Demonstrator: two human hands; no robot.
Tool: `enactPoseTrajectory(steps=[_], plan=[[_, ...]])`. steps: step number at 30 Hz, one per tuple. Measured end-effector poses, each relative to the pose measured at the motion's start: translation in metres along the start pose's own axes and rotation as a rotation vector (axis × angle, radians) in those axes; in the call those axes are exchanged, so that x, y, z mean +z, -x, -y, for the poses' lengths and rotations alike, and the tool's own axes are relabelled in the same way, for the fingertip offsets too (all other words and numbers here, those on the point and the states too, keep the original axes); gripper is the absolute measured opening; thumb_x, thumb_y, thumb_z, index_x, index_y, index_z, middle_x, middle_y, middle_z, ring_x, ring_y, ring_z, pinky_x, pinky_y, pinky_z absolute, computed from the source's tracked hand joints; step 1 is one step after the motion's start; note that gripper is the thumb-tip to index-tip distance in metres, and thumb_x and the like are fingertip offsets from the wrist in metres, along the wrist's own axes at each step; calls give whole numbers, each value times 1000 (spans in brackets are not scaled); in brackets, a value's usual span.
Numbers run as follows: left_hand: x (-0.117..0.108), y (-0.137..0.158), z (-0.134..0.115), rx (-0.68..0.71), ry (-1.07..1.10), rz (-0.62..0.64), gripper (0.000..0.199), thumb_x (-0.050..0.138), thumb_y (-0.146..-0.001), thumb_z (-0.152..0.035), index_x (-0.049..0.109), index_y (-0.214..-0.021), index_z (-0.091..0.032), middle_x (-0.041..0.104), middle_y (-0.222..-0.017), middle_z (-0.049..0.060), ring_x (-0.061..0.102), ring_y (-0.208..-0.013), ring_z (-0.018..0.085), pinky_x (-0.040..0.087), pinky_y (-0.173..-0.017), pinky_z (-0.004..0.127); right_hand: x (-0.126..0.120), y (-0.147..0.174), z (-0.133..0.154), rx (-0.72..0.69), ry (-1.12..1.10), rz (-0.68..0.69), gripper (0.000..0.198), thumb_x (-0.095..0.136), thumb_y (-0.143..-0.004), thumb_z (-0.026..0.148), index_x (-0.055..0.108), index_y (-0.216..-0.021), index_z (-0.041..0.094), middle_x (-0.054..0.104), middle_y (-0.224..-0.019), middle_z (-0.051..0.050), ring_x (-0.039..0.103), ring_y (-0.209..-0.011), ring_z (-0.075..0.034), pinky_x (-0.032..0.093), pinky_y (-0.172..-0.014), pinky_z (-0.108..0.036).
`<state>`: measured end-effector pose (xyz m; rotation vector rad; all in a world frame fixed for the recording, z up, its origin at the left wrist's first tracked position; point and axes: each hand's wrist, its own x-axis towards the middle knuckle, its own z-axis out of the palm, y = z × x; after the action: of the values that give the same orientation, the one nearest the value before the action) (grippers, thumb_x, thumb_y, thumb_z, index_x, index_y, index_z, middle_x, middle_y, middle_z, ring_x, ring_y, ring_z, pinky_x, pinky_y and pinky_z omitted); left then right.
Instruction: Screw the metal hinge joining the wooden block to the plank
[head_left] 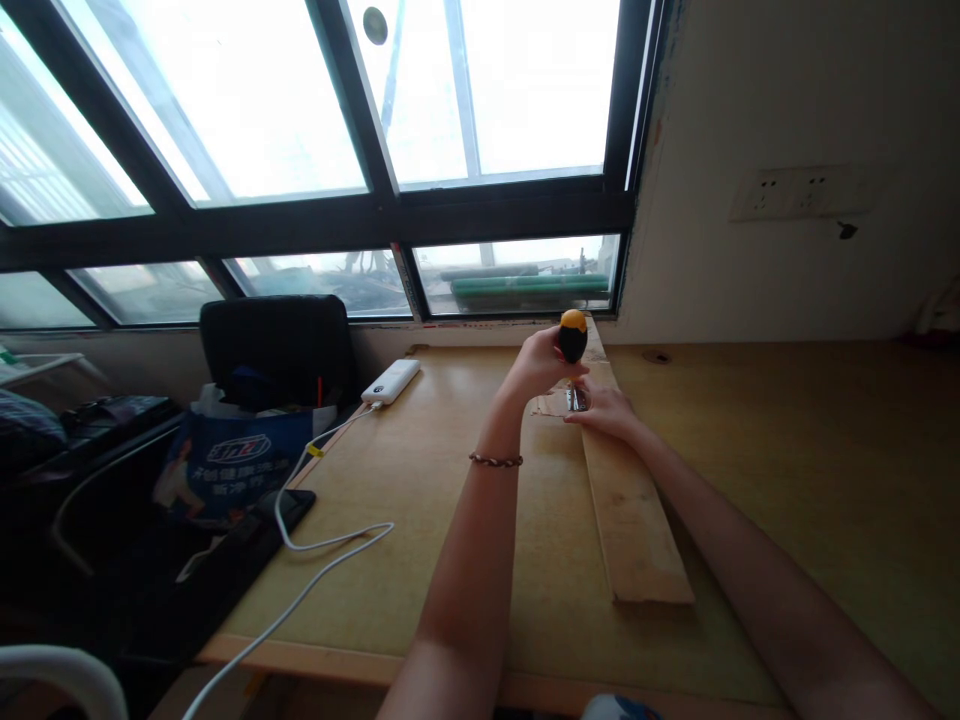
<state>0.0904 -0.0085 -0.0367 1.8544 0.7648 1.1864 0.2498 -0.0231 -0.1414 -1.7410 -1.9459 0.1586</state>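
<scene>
My left hand (541, 358) is closed around the yellow-and-black handle of an upright screwdriver (573, 338). Its lower end meets the area of a small shiny metal piece (577, 399), too small to name exactly. My right hand (609, 410) pinches that metal piece from the right, fingertips by the screwdriver's lower end. Beneath both hands lies a long wooden board (637, 520), running from near the window wall toward me. A flat scrap with ragged edges (550, 404) lies at the board's left side, partly covered by my hands.
The board rests on a wide wooden table (450, 480). A white power bank (391, 382) sits at the table's far left, its white cable (330, 590) trailing over the left edge. Beyond that edge stand a black chair (277, 340) and a blue bag (232, 465).
</scene>
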Motion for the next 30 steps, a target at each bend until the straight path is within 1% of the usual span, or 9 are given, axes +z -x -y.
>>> enactPoseTrajectory(steps=[3, 9, 13, 16, 19, 22, 26, 28, 30], plan=[[-1, -6, 9, -9, 27, -12, 28, 72, -48, -11, 57, -72, -14, 62, -70, 1, 59, -68, 15, 49, -65, 29, -1, 2, 1, -5, -26, -10, 62, 71, -60, 50, 50, -115, 30, 65, -106, 0, 62, -89, -24, 46, -72, -32], [-2, -16, 28, -48, 163, -184, 33, 69, -52, -9, 51, -79, -16, 64, -75, 2, 63, -75, 19, 50, -68, 31, 0, 2, 0, -16, -48, -15, 60, 71, -59, 48, 51, -113, 29, 65, -104, 1, 61, -90, -23, 46, -74, -32], [-5, -17, 33, -76, 208, -251, 34, 67, -52, -7, 49, -79, -16, 64, -74, 2, 64, -75, 18, 50, -71, 31, -1, 2, 1, -16, -42, -5, 60, 72, -59, 49, 51, -112, 29, 65, -103, 0, 61, -91, -23, 45, -75, -32], [-6, -17, 32, -100, 231, -267, 35, 68, -50, -8, 49, -79, -16, 64, -73, 2, 64, -75, 18, 49, -71, 31, -2, 3, 1, -16, -31, -9, 59, 72, -59, 49, 52, -112, 30, 65, -102, 0, 61, -90, -23, 45, -74, -32], [-7, -16, 31, -95, 209, -260, 36, 71, -47, -11, 52, -78, -16, 65, -73, 2, 64, -75, 19, 49, -71, 32, -2, 3, 2, -13, -26, -8, 59, 72, -59, 47, 52, -111, 30, 65, -101, 1, 61, -89, -23, 46, -74, -31], [-6, -15, 29, -58, 161, -221, 35, 74, -47, -16, 55, -76, -15, 65, -74, 3, 64, -74, 19, 50, -69, 31, -1, 2, 1, -6, -22, -9, 59, 72, -59, 48, 52, -112, 30, 66, -101, 1, 62, -89, -23, 46, -73, -32], [-1, -11, 21, 3, 112, -189, 30, 74, -50, -20, 57, -75, -15, 65, -73, 2, 62, -72, 17, 49, -64, 28, -1, 2, 1, -11, -34, -10, 60, 72, -60, 48, 51, -112, 29, 65, -103, 0, 62, -90, -23, 46, -74, -32], [1, -9, 15, 23, 56, -193, 30, 74, -51, -21, 57, -75, -15, 64, -73, 2, 61, -70, 16, 48, -62, 27, -1, 1, 1, -12, -43, -8, 60, 72, -59, 48, 51, -113, 29, 65, -105, 0, 62, -91, -23, 46, -74, -32], [2, -6, 9, 38, -44, -227, 31, 76, -51, -22, 56, -74, -16, 63, -73, 2, 60, -68, 16, 46, -61, 25, -1, 1, 2, -9, -49, -5, 60, 71, -59, 48, 50, -113, 29, 65, -106, 1, 61, -92, -24, 46, -75, -32]])
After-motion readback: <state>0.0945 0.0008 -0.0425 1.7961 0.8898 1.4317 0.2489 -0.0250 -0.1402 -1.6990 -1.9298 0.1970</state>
